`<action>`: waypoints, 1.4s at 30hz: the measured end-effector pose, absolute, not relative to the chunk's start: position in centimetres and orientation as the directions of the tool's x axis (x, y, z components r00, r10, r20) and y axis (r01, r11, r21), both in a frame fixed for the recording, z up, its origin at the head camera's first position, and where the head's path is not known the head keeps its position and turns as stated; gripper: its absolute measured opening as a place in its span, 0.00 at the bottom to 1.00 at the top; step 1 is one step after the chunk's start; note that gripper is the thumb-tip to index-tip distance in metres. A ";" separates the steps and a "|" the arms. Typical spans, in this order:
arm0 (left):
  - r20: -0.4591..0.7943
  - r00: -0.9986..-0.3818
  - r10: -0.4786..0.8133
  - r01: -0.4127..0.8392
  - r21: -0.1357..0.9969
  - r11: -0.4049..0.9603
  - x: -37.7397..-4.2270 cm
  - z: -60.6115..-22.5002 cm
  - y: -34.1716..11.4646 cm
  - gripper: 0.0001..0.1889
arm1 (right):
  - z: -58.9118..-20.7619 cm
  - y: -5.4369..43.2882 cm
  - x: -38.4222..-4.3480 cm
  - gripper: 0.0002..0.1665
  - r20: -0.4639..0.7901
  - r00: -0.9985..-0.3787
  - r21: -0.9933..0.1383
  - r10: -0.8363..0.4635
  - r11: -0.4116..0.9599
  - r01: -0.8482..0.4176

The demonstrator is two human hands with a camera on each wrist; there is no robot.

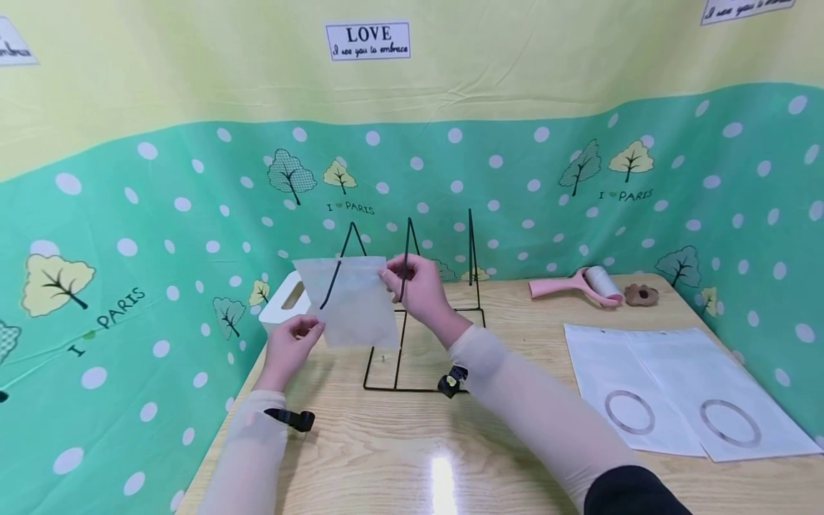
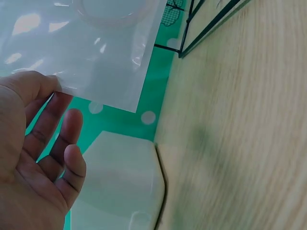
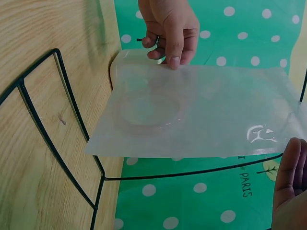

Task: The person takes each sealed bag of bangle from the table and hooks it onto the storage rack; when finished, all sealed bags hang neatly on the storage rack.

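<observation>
A translucent frosted plastic bag (image 1: pixel 357 315) with a faint ring mark is stretched between both hands. My left hand (image 1: pixel 291 349) pinches its lower left edge between thumb and forefinger, the other fingers loosely bent. Near the upper right corner, my right hand (image 1: pixel 421 286) pinches the bag, close beside the middle upright of a black wire rack (image 1: pixel 425 390). In the head view, one leg of the rack's left upright (image 1: pixel 331 285) crosses in front of the bag, while the other leg goes out of sight behind it.
Behind the left hand stands a white container (image 1: pixel 278 312) with a handle slot. To the right lie two white bags (image 1: pixel 676 372) with grey rings. Farther back are a pink lint roller (image 1: pixel 576 287) and a small brown object (image 1: pixel 641 295). A patterned green curtain (image 1: pixel 515 214) encloses the table.
</observation>
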State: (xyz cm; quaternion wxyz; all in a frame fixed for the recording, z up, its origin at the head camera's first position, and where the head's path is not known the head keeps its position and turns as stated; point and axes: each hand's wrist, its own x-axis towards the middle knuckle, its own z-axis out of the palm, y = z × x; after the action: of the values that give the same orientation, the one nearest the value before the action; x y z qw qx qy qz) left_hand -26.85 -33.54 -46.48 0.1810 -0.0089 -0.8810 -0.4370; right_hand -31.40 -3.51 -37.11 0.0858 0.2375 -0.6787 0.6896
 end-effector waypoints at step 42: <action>0.239 -0.941 -0.241 0.068 0.828 0.557 -32.3 -45.5 -31.5 0.13 | -36.8 -3.9 -35.0 0.10 0.373 -0.920 -0.928 -0.119 -0.038 -0.371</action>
State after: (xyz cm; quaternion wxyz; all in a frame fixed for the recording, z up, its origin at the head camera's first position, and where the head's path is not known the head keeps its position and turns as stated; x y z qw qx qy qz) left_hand -32.27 -31.51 -45.50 0.1650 0.0499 -0.8667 -0.4680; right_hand -35.04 -3.88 -36.81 0.0905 0.1782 -0.6877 0.6980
